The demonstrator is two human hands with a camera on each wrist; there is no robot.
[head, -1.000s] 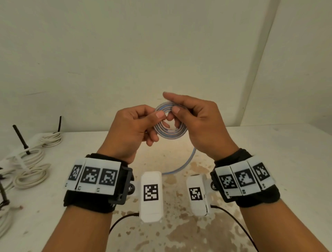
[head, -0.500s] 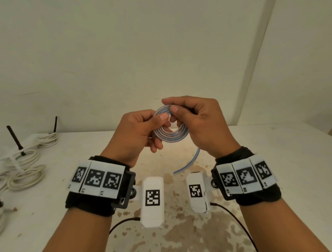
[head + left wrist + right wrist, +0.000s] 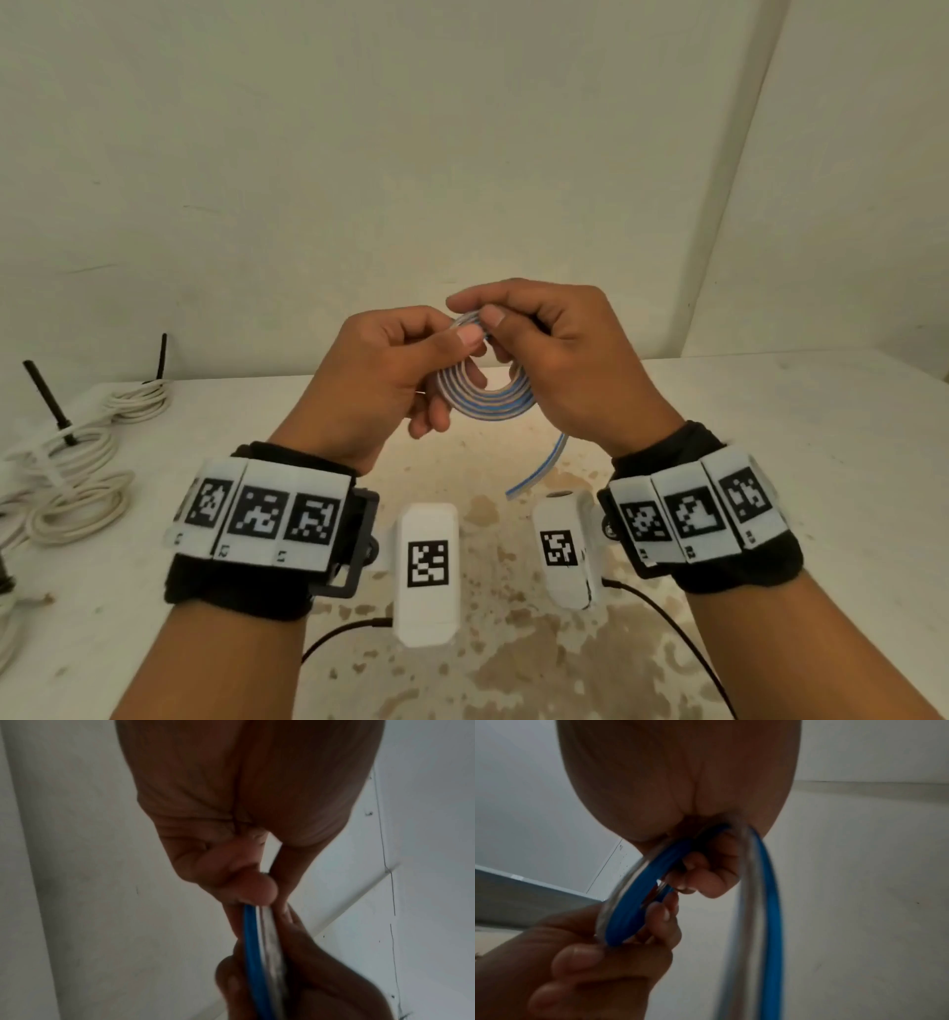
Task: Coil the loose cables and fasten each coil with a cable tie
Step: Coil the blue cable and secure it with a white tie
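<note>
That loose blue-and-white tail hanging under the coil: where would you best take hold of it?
Probably near its free end, coming from below and the right. The flat blue-and-white striped cable tail curves down clear of the right hand and left hand, which both pinch the coil. A pinch across its flat faces should hold.

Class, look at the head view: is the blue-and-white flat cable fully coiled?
No: a loose tail hangs from the blue-and-white flat cable coil.

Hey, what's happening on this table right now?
A person is winding a flat blue-and-white cable into a small coil above the table. Both hands, left and right, pinch the coil, and a short tail hangs loose. No tie is on it yet. White coiled cables lie at the left.
</note>
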